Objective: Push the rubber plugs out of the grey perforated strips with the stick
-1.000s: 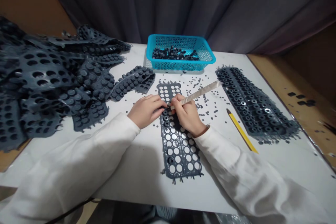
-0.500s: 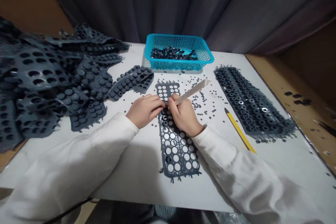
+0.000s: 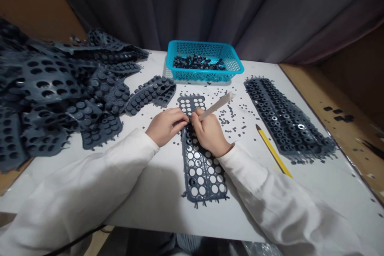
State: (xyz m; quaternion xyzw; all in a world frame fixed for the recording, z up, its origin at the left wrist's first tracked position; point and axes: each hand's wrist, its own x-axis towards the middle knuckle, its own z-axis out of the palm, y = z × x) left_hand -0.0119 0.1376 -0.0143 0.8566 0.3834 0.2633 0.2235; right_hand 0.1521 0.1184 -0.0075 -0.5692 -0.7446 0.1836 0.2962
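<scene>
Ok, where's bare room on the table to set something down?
Best patch: white tabletop between the yellow pencil, the right-hand rubber sheet and the right sleeve. Another lies left of the perforated sheet, in front of the left sleeve. Crowded: the left-hand heap of sheets and the scattered discs near the blue basket.

The right hand [image 3: 210, 136] hides the pale strip's [image 3: 217, 105] lower end. The left edge cuts off the rubber sheet heap [image 3: 45, 84]; the scattered specks [image 3: 229, 124] are too small to tell.
</scene>
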